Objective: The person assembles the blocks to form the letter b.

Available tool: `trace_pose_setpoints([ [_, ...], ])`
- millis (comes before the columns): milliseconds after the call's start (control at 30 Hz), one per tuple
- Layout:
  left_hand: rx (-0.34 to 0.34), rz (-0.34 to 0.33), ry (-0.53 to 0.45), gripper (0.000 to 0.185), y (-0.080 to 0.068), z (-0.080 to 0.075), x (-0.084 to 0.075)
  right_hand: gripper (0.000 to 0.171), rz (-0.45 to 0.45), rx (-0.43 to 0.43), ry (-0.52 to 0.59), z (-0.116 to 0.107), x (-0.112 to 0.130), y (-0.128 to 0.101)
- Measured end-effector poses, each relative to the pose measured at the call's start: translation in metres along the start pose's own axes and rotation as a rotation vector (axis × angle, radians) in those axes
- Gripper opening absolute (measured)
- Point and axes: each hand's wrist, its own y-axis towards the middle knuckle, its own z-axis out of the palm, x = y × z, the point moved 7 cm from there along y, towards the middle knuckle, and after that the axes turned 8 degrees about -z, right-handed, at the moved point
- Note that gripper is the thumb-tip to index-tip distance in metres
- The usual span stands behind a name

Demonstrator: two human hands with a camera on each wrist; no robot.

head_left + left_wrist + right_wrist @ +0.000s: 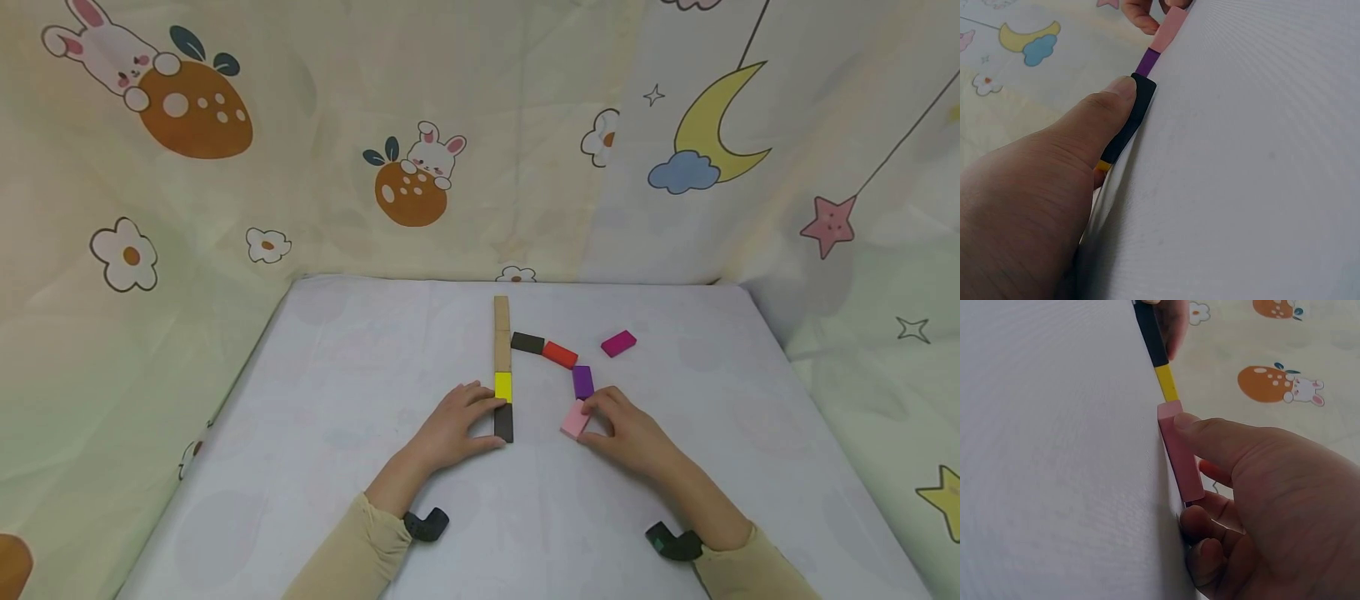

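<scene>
On table (337, 467), right hand (630, 433) pinches pink block (575, 419) (flat).

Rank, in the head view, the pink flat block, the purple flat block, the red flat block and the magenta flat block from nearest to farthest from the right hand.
1. Pink flat block: pinched by the right hand, at its fingertips.
2. Purple flat block: just beyond the pink one, touching its far end.
3. Red flat block: farther back, slightly left.
4. Magenta flat block: farthest back, lying apart from the rest.

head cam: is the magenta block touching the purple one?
No, the magenta block lies alone on the table, apart from the purple block, with bare cloth showing between them.
</scene>
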Motion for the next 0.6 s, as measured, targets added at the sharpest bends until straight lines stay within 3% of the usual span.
trace_pose_setpoints([
  [367,0.005,0.015,0.028,0.065,0.001,0.003,-0.001,0.024,0.055,-0.027,0.108,-0.019,-0.021,0.004],
  [600,-0.009,0.016,0.027,0.065,0.001,0.002,0.000,0.042,0.221,-0.078,0.179,-0.048,-0.073,0.016],
])
